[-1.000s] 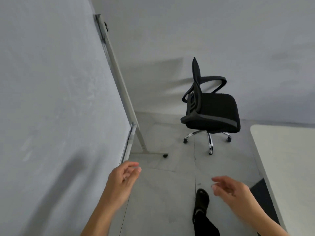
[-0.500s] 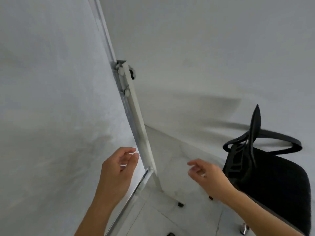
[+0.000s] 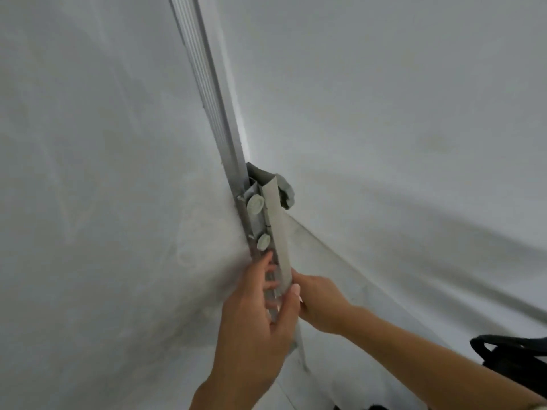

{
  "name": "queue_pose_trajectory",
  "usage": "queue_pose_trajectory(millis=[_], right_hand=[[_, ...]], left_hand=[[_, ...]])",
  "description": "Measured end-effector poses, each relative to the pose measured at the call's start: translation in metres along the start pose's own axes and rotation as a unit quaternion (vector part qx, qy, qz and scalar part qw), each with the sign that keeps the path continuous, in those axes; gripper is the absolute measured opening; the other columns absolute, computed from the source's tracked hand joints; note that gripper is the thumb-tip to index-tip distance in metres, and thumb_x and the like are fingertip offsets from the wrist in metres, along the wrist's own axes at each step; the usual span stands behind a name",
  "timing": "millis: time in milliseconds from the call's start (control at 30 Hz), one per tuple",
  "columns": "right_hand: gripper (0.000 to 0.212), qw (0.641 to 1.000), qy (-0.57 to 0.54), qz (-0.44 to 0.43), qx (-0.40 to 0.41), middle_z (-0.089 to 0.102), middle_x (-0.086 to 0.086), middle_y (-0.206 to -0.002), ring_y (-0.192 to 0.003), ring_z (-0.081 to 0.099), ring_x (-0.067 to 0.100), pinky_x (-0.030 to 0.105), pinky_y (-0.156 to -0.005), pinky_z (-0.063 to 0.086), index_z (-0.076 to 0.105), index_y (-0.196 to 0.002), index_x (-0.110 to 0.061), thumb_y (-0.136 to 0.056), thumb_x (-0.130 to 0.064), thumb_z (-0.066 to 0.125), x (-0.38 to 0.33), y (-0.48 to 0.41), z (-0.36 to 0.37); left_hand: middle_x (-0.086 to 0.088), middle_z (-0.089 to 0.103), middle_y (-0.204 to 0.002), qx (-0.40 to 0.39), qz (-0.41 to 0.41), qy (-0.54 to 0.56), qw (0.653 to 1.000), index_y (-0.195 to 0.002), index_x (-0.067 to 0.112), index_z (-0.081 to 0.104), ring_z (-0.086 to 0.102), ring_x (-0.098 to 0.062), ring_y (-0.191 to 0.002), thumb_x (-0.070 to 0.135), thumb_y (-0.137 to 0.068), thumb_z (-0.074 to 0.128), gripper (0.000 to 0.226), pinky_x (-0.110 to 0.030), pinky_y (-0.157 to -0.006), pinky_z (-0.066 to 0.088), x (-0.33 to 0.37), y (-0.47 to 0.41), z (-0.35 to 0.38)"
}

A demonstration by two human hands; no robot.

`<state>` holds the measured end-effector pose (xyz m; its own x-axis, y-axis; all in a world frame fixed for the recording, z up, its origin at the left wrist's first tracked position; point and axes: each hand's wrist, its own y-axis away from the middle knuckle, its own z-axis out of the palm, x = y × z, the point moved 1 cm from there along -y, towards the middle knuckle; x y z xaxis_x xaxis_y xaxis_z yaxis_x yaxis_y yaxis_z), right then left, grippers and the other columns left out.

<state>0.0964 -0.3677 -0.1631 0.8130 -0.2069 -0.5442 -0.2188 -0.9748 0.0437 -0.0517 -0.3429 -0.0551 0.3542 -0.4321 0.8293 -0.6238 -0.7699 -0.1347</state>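
A large whiteboard (image 3: 97,202) fills the left side, edged by an aluminium frame (image 3: 211,93). A pale upright stand post (image 3: 278,229) runs down beside the frame, with two round white knobs (image 3: 255,204) on the joint. My left hand (image 3: 257,327) grips the board's edge and post from the left, thumb on the post's front. My right hand (image 3: 318,303) holds the post from the right side, its fingers hidden behind it.
A white wall (image 3: 399,113) stands right behind the board, meeting the pale floor (image 3: 331,291) below. The black backrest of an office chair (image 3: 509,353) shows at the lower right edge.
The view swung up and closer to the board's edge. Both hands rose from free air and took hold of the stand post below the knobs. The chair slid out to the right edge.
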Motion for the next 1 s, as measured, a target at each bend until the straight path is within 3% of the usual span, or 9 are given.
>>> queue_pose_trajectory(millis=[200, 400, 467, 567, 633, 733, 800, 900, 1000], right_hand=[[0.050, 0.995, -0.020, -0.093, -0.039, 0.069, 0.004, -0.110, -0.091, 0.066, 0.027, 0.035, -0.077, 0.049, 0.035, -0.138, -0.028, -0.094, -0.046, 0.048, 0.004, -0.083, -0.006], [0.050, 0.981, -0.036, -0.167, -0.090, 0.069, 0.004, -0.109, -0.093, 0.066, 0.030, 0.033, -0.072, 0.045, 0.037, -0.135, -0.027, -0.091, -0.045, 0.054, -0.004, -0.190, -0.013], [0.050, 0.976, -0.033, -0.191, -0.103, 0.070, 0.003, -0.109, -0.091, 0.067, 0.029, 0.035, -0.075, 0.049, 0.037, -0.133, -0.027, -0.090, -0.046, 0.056, -0.007, -0.225, -0.012], [0.049, 0.967, -0.038, -0.215, -0.129, 0.070, 0.003, -0.107, -0.088, 0.068, 0.028, 0.038, -0.076, 0.053, 0.037, -0.129, -0.027, -0.089, -0.048, 0.057, -0.014, -0.273, -0.006], [0.048, 0.962, -0.036, -0.230, -0.142, 0.070, 0.003, -0.104, -0.085, 0.067, 0.028, 0.038, -0.073, 0.053, 0.038, -0.127, -0.025, -0.089, -0.048, 0.056, -0.024, -0.304, -0.001], [0.047, 0.956, -0.034, -0.250, -0.152, 0.069, 0.001, -0.102, -0.086, 0.067, 0.027, 0.038, -0.073, 0.053, 0.038, -0.125, -0.025, -0.089, -0.048, 0.056, -0.043, -0.348, 0.010], [0.048, 0.951, -0.032, -0.264, -0.158, 0.069, 0.000, -0.101, -0.086, 0.067, 0.027, 0.034, -0.069, 0.049, 0.039, -0.125, -0.023, -0.089, -0.048, 0.057, -0.057, -0.376, 0.018], [0.047, 0.944, -0.032, -0.284, -0.166, 0.069, 0.000, -0.099, -0.087, 0.066, 0.025, 0.029, -0.066, 0.040, 0.040, -0.126, -0.022, -0.089, -0.047, 0.057, -0.080, -0.413, 0.029], [0.047, 0.938, -0.030, -0.291, -0.184, 0.069, -0.001, -0.100, -0.086, 0.066, 0.024, 0.030, -0.068, 0.044, 0.040, -0.127, -0.024, -0.089, -0.046, 0.057, -0.099, -0.443, 0.039]], left_hand=[[0.020, 0.068, -0.098, 0.122, -0.036, -0.036, 0.991, -0.121, 0.026, 0.058, 0.064, 0.004, -0.093, 0.039, -0.087, 0.057, 0.036, -0.010, -0.070, 0.054, -0.013, -0.066, -0.015], [0.024, 0.067, -0.086, 0.226, -0.100, -0.089, 0.965, -0.099, 0.030, 0.063, 0.063, 0.009, -0.088, 0.023, -0.089, 0.062, 0.012, -0.001, -0.063, 0.048, -0.028, -0.144, -0.040], [0.024, 0.067, -0.081, 0.272, -0.123, -0.101, 0.949, -0.094, 0.030, 0.064, 0.067, 0.004, -0.079, 0.024, -0.089, 0.062, 0.008, -0.006, -0.063, 0.050, -0.031, -0.165, -0.050], [0.014, 0.069, -0.077, 0.352, -0.151, -0.107, 0.918, -0.094, 0.023, 0.065, 0.069, -0.009, -0.072, 0.029, -0.090, 0.061, 0.009, -0.030, -0.070, 0.058, -0.039, -0.192, -0.069], [0.011, 0.068, -0.078, 0.393, -0.156, -0.106, 0.900, -0.100, 0.021, 0.062, 0.068, -0.011, -0.073, 0.031, -0.090, 0.060, 0.014, -0.033, -0.070, 0.059, -0.044, -0.208, -0.083], [0.017, 0.064, -0.084, 0.418, -0.163, -0.124, 0.885, -0.109, 0.021, 0.059, 0.065, -0.002, -0.076, 0.031, -0.090, 0.060, 0.021, -0.012, -0.064, 0.054, -0.055, -0.237, -0.103], [0.012, 0.065, -0.094, 0.428, -0.167, -0.134, 0.878, -0.117, 0.019, 0.057, 0.063, 0.000, -0.081, 0.031, -0.090, 0.060, 0.029, -0.006, -0.063, 0.050, -0.069, -0.257, -0.117], [0.002, 0.066, -0.106, 0.443, -0.163, -0.163, 0.866, -0.121, 0.017, 0.055, 0.064, -0.010, -0.092, 0.031, -0.089, 0.062, 0.036, -0.019, -0.070, 0.056, -0.093, -0.281, -0.141], [0.001, 0.063, -0.106, 0.461, -0.167, -0.182, 0.852, -0.113, 0.016, 0.056, 0.064, -0.013, -0.093, 0.028, -0.087, 0.063, 0.030, -0.030, -0.070, 0.060, -0.113, -0.300, -0.168]])
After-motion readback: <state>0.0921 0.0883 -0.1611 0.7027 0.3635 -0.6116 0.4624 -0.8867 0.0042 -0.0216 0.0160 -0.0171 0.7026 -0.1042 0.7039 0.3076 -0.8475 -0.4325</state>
